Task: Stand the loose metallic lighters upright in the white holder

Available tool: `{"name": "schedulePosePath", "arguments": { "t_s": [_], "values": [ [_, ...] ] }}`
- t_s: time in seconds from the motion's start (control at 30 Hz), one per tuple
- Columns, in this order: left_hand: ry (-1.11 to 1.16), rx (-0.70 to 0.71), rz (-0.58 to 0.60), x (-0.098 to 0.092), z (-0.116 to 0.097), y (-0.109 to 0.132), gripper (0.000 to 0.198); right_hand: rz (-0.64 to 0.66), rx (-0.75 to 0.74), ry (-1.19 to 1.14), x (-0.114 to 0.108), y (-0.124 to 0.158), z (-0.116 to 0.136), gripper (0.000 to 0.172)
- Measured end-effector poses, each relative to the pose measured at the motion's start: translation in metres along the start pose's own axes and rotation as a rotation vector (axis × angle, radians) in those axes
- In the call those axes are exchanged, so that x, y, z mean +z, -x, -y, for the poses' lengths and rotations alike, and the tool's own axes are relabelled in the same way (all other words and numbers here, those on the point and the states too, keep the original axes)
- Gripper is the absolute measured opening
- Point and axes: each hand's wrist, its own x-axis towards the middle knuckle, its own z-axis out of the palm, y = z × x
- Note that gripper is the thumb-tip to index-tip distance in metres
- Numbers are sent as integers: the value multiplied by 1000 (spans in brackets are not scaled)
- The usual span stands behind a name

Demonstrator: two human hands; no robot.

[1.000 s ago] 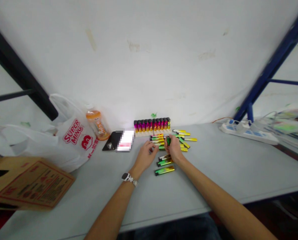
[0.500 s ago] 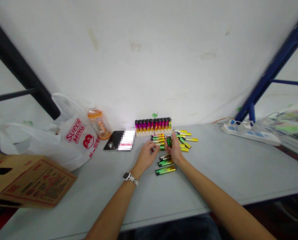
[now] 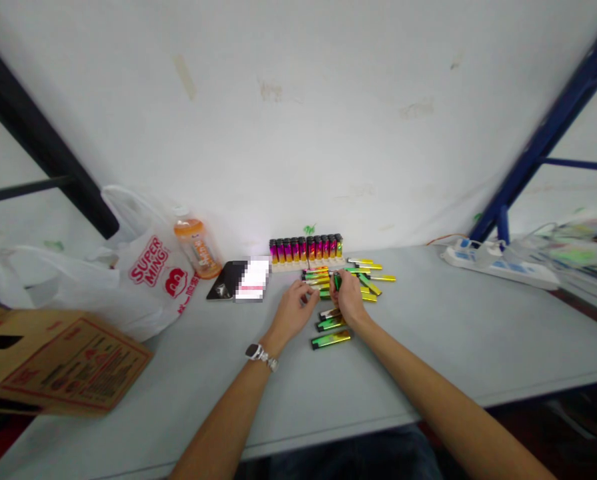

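My right hand (image 3: 349, 297) is closed round a green lighter (image 3: 337, 282), mostly hidden by the fingers. My left hand (image 3: 294, 308), with a watch (image 3: 261, 355) at its wrist, lies just left of the loose lighters. Its thumb and forefinger curl together in a pinch, and anything between them is too small to make out. Green and yellow lighters (image 3: 371, 285) lie loose under and around my right hand. Nearer me, several more lie flat, the closest being a green-yellow lighter (image 3: 331, 339). Behind, purple and orange lighters (image 3: 305, 249) stand upright in a pale rack (image 3: 283, 268).
Left of the rack lie a black pad (image 3: 225, 280) with a blurred white item, an orange drink bottle (image 3: 198, 247), a white plastic bag (image 3: 143, 293) and a cardboard box (image 3: 78, 363). A power strip (image 3: 503, 267) sits far right, by a blue post (image 3: 538, 140).
My right hand has turned over with the lighter; its thumb no longer points up and its back now faces me more. My left hand stays almost in place.
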Motion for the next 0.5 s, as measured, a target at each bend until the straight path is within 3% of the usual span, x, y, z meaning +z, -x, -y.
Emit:
{"name": "schedulePosePath", "arguments": {
  "t_s": [0.1,0.33,0.5],
  "values": [
    [-3,0,3,0,0,1,28,-53,-26,-22,1,0,-1,43],
    [-20,16,5,2,4,1,28,28,115,-245,6,-1,1,58],
    [-6,12,9,2,3,0,27,84,23,-247,6,-5,-1,51]
  ]
}}
